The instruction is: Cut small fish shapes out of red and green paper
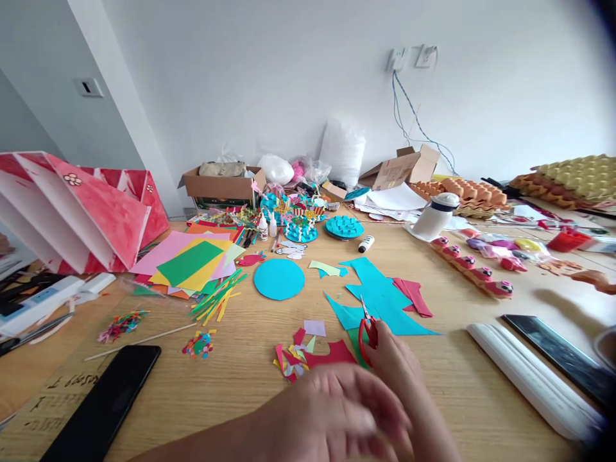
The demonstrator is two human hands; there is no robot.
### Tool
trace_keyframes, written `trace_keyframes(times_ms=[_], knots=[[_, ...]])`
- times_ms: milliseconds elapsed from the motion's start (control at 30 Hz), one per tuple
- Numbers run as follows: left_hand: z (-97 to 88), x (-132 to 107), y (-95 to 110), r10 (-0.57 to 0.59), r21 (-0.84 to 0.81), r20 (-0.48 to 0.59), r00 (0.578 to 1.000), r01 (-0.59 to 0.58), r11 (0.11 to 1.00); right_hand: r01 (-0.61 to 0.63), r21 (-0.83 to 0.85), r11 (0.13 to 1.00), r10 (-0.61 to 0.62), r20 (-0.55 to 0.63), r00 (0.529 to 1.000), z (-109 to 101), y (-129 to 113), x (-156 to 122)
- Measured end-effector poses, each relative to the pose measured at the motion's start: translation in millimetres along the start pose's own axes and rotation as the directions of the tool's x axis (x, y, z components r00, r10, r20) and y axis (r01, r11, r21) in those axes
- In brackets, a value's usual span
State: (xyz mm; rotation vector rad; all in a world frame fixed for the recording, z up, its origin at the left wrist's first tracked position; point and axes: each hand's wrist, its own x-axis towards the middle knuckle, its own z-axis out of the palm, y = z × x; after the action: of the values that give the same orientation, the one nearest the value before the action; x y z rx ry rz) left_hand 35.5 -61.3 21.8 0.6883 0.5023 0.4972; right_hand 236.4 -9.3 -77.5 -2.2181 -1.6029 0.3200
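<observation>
My right hand (pixel 392 353) is closed around the red handles of a pair of scissors (pixel 368 328). The blades point away from me, over blue paper offcuts (pixel 378 292). Nearer to me, my left hand (pixel 344 414) hovers over the table, slightly blurred, its fingers loosely bent and apart with nothing in them. Just beyond it lie small coloured paper scraps (pixel 293 356) and a red paper offcut (pixel 334 354), which the hand partly covers. A blue paper circle (pixel 279 279) rests flat further up the table. Dark red paper pieces (pixel 418 296) lie beside the blue offcuts.
On the left are stacked coloured sheets (pixel 190 264), paper strips (pixel 219 298) and a black phone (pixel 103 404). Glue bottles (pixel 268 228) and blue decorated crafts (pixel 298 215) stand at the back. To the right are a red egg-carton caterpillar (pixel 474 266), a white bar (pixel 522 378) and another person's hand (pixel 594 279).
</observation>
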Motion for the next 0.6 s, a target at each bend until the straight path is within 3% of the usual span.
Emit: trace_keyframes(times_ms=[67, 133, 267, 400, 600], knots=[[-10.6, 22, 0, 0.086, -0.149, -0.178, 0.98, -0.113, 0.982, -0.024, 0.064, 0.998, 0.024, -0.003, 1.0, -2, 4, 4], [-23.3, 41, -8, 0.069, -0.185, -0.278, 0.958, -0.124, 0.975, -0.045, 0.145, 0.988, 0.044, 0.006, 0.999, -5, 8, 9], [-39.0, 71, -24, 0.058, -0.216, -0.198, 0.979, -0.101, 0.971, -0.074, 0.311, 0.947, 0.06, 0.055, 0.997, -5, 17, 19], [-38.1, 90, -28, 0.03, -0.237, -0.261, 0.965, -0.094, 0.967, -0.113, 0.396, 0.911, 0.09, 0.076, 0.993, -2, 20, 23], [-38.5, 99, -31, -0.004, -0.325, -0.315, 0.949, -0.104, 0.94, -0.138, 0.48, 0.867, 0.091, 0.121, 0.989, 1, 14, 22]])
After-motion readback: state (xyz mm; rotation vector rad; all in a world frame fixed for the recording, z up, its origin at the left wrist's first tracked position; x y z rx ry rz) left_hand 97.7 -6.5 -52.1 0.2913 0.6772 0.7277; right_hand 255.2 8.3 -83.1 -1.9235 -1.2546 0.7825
